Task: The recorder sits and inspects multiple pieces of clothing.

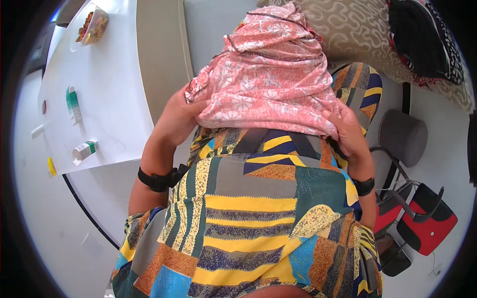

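Observation:
A pink garment (268, 84) with white flowers and dark seams lies bunched over my lap, its far end toward the patterned cushion. My left hand (186, 113) grips its near left edge, the fingers partly hidden beneath the cloth. At the near right corner my right hand (345, 126) pinches the same garment, with the thumb on top. Between the two hands the near edge is drawn fairly straight across, while the far part stays creased and folded. What kind of garment it is I cannot tell.
To the left is a white table (114, 99) with a clear tub (94, 27), a green-and-white box (73, 105) and a small white-and-green bottle (85, 150). Dark clothes (422, 39) rest on the beige cushion (348, 30). A red-and-black bag (427, 218) and a grey chair (402, 136) stand to the right.

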{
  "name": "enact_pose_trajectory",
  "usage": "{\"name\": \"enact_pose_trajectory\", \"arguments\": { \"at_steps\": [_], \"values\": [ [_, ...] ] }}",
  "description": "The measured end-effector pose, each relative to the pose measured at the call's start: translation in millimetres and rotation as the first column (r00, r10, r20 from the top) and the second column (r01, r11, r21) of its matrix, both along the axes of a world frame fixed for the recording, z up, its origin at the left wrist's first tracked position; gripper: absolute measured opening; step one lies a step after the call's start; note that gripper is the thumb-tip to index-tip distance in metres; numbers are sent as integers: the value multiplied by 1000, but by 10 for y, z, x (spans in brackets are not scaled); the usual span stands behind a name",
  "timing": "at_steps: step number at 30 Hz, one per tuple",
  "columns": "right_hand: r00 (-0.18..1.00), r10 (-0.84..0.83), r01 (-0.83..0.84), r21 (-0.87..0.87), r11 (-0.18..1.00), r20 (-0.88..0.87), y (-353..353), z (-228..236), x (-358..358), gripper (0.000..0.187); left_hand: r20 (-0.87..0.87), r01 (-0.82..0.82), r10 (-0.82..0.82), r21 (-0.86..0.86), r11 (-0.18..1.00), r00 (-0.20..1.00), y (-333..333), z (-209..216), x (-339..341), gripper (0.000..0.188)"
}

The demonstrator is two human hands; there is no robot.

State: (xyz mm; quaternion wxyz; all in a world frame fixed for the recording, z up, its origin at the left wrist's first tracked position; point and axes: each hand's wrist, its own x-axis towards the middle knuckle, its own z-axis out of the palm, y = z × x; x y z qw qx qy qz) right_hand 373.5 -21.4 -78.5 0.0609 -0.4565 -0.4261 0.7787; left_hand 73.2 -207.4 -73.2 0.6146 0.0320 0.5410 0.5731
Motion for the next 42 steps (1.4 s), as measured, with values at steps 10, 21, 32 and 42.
{"name": "enact_pose_trajectory", "arguments": {
  "at_steps": [10,21,32,42],
  "values": [
    [990,124,-134,200,971,60,82,-52,-147,32,-5,8,-8,26,1000,1000,-63,-134,-78,55],
    [976,135,-214,654,725,169,415,-137,-271,42,-37,0,-1,-32,999,999,-23,-165,-133,49],
    [759,436,-368,871,-324,483,378,-221,-1501,58,-85,49,-56,-82,995,995,-61,-391,-217,40],
    [927,324,-202,979,3,191,817,-503,-1463,53,-55,58,-61,-67,996,997,-2,-386,-264,40]
  ]
}}
